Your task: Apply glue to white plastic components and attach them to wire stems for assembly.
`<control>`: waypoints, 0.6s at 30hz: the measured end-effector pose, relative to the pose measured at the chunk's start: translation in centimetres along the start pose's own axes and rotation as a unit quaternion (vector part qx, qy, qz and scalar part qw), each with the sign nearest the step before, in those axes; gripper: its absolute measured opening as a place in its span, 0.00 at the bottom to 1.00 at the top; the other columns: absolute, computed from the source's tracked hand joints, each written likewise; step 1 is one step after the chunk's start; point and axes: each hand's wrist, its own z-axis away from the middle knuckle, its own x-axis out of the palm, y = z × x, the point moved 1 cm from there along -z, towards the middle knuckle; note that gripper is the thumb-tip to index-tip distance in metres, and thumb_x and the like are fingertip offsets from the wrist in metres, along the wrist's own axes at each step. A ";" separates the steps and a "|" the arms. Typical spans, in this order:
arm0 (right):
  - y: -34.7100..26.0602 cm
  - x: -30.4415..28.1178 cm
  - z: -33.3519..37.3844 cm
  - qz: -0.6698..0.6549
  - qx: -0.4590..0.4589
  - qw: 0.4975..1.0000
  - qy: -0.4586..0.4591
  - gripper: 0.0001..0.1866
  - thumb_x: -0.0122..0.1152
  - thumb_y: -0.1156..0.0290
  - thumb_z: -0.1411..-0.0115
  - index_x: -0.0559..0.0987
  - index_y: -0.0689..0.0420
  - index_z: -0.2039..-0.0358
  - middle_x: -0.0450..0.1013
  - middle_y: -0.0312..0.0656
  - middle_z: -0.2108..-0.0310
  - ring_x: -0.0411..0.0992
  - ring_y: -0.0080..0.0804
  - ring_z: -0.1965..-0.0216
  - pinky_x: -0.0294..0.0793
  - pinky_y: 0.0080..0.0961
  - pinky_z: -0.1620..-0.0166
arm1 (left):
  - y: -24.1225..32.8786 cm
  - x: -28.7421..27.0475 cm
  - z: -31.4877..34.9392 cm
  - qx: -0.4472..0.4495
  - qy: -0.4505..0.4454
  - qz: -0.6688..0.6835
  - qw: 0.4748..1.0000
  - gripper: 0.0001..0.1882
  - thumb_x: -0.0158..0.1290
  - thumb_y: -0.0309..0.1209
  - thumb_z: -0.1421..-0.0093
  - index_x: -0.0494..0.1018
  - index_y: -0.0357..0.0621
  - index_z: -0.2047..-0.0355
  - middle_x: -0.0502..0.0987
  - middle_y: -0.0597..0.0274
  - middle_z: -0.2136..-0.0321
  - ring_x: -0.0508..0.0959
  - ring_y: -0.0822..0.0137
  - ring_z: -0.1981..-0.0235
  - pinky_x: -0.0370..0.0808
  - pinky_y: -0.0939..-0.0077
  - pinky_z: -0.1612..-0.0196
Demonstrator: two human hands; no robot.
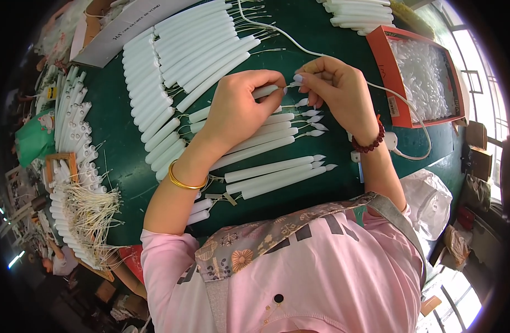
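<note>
My left hand [245, 105] is closed around a slim white candle tube [264, 91], held level above the green table. My right hand [343, 91] pinches a small pale piece at the tube's end, probably a flame-shaped tip [295, 84], partly covered by the fingers. Below my hands lie several white candle sticks [266, 141] with clear flame-shaped tips pointing right. Nearer to me are three more tipped candles [276, 180]. Beyond my left hand lies a row of white tubes [202, 47] with thin wires sticking out at their right ends.
A red box [381, 39] full of clear flame-shaped tips [421, 77] stands at the right. A white cord [288, 36] crosses the green table [108, 144]. Bundled tubes with wires [91, 205] are at the left. A cardboard box [122, 33] is at the back left.
</note>
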 end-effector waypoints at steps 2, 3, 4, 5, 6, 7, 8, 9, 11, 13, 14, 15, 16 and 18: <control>-0.8 -1.2 1.5 0.066 -0.025 0.996 0.053 0.09 0.64 0.75 0.32 0.83 0.63 0.53 0.80 0.36 0.66 0.75 0.16 0.70 0.75 0.15 0.66 | -0.6 0.1 0.0 0.018 0.005 -0.053 0.998 0.05 0.64 0.26 0.42 0.82 0.38 0.66 0.84 0.55 0.70 0.82 0.59 0.72 0.78 0.71 0.67; -1.4 -2.3 2.7 0.131 -0.051 0.984 0.107 0.10 0.63 0.76 0.32 0.83 0.62 0.51 0.81 0.37 0.63 0.76 0.19 0.67 0.78 0.18 0.63 | -1.0 0.2 0.0 0.019 0.005 -0.053 0.998 0.05 0.64 0.26 0.42 0.82 0.38 0.66 0.84 0.55 0.70 0.82 0.59 0.72 0.78 0.71 0.67; -1.4 -3.9 4.2 0.198 -0.081 0.969 0.125 0.12 0.63 0.76 0.32 0.82 0.60 0.49 0.81 0.39 0.60 0.78 0.23 0.64 0.79 0.21 0.61 | -1.5 0.5 -0.1 0.037 0.007 -0.064 0.997 0.06 0.65 0.27 0.42 0.83 0.37 0.66 0.84 0.55 0.68 0.82 0.58 0.70 0.78 0.69 0.66; -1.4 -5.8 6.0 0.263 -0.111 0.948 0.141 0.14 0.62 0.77 0.32 0.82 0.59 0.46 0.81 0.41 0.58 0.79 0.26 0.62 0.81 0.25 0.58 | -1.6 0.6 -0.2 0.054 0.008 -0.076 0.996 0.08 0.65 0.28 0.42 0.83 0.37 0.66 0.84 0.55 0.66 0.83 0.57 0.68 0.79 0.68 0.65; -1.2 -6.7 7.2 0.327 -0.108 0.933 0.106 0.17 0.62 0.80 0.34 0.81 0.58 0.45 0.80 0.44 0.55 0.80 0.33 0.58 0.81 0.29 0.55 | -1.6 -0.3 0.3 0.044 0.016 -0.089 0.995 0.08 0.65 0.28 0.42 0.83 0.37 0.66 0.84 0.55 0.66 0.83 0.57 0.68 0.79 0.68 0.65; -1.1 -7.8 8.7 0.397 -0.098 0.909 0.078 0.21 0.62 0.83 0.37 0.80 0.58 0.43 0.79 0.47 0.52 0.80 0.41 0.55 0.81 0.33 0.51 | -1.5 -0.6 0.1 0.033 0.010 -0.114 0.993 0.08 0.65 0.28 0.42 0.83 0.37 0.65 0.84 0.55 0.66 0.83 0.56 0.67 0.79 0.67 0.63; -1.0 -8.6 10.2 0.396 -0.097 0.910 0.075 0.21 0.62 0.83 0.37 0.80 0.58 0.43 0.79 0.47 0.52 0.80 0.41 0.55 0.81 0.33 0.51 | -1.2 -0.7 -0.1 0.024 0.004 -0.136 0.990 0.08 0.65 0.29 0.42 0.83 0.37 0.65 0.84 0.55 0.65 0.82 0.55 0.65 0.79 0.65 0.62; -1.1 -9.1 11.7 0.446 -0.071 0.892 0.022 0.27 0.62 0.86 0.41 0.78 0.56 0.41 0.77 0.49 0.49 0.78 0.46 0.50 0.79 0.36 0.47 | -1.1 -0.8 -0.6 0.022 0.005 -0.134 0.991 0.08 0.65 0.29 0.42 0.83 0.37 0.65 0.84 0.55 0.65 0.82 0.55 0.65 0.79 0.65 0.62; -0.9 -9.2 12.8 0.491 -0.048 0.869 -0.033 0.33 0.61 0.88 0.45 0.75 0.54 0.38 0.74 0.50 0.45 0.75 0.51 0.45 0.76 0.39 0.43 | -1.5 -1.6 -2.2 0.117 0.086 -0.294 0.945 0.06 0.64 0.28 0.41 0.83 0.39 0.65 0.83 0.56 0.66 0.82 0.53 0.63 0.79 0.62 0.60; 0.3 -8.7 13.3 0.517 -0.021 0.855 -0.022 0.40 0.60 0.91 0.51 0.73 0.52 0.35 0.71 0.49 0.42 0.70 0.55 0.41 0.71 0.44 0.37 | -2.2 -1.8 -3.2 0.122 0.096 -0.337 0.929 0.05 0.63 0.26 0.40 0.83 0.40 0.64 0.82 0.57 0.67 0.81 0.52 0.62 0.79 0.61 0.59; 1.3 -8.7 12.7 0.537 -0.051 0.842 -0.007 0.40 0.62 0.89 0.52 0.73 0.51 0.37 0.72 0.48 0.46 0.71 0.53 0.44 0.71 0.44 0.39 | -2.4 -1.9 -3.5 0.077 0.087 -0.349 0.930 0.06 0.63 0.26 0.40 0.83 0.40 0.63 0.81 0.56 0.67 0.81 0.52 0.62 0.79 0.60 0.59; 1.8 -8.7 12.3 0.535 -0.052 0.843 -0.005 0.40 0.62 0.89 0.52 0.73 0.51 0.37 0.72 0.48 0.46 0.71 0.53 0.44 0.71 0.44 0.39 | -2.8 -1.8 -3.6 0.033 0.077 -0.360 0.929 0.06 0.63 0.26 0.41 0.83 0.40 0.63 0.81 0.56 0.67 0.81 0.52 0.61 0.79 0.60 0.59; 2.1 -8.5 11.9 0.545 -0.056 0.836 -0.021 0.39 0.62 0.88 0.54 0.73 0.52 0.38 0.71 0.48 0.50 0.72 0.53 0.46 0.72 0.44 0.40 | -3.2 -1.7 -3.6 0.035 0.076 -0.362 0.928 0.06 0.63 0.26 0.41 0.83 0.40 0.63 0.81 0.56 0.67 0.81 0.52 0.61 0.79 0.60 0.59; 3.3 -8.8 11.1 0.521 -0.090 0.849 -0.029 0.35 0.64 0.86 0.58 0.76 0.55 0.44 0.69 0.48 0.55 0.73 0.53 0.55 0.76 0.43 0.49 | -4.0 -1.4 -3.4 0.022 0.075 -0.363 0.929 0.07 0.63 0.26 0.41 0.82 0.40 0.62 0.79 0.55 0.69 0.81 0.52 0.62 0.79 0.59 0.58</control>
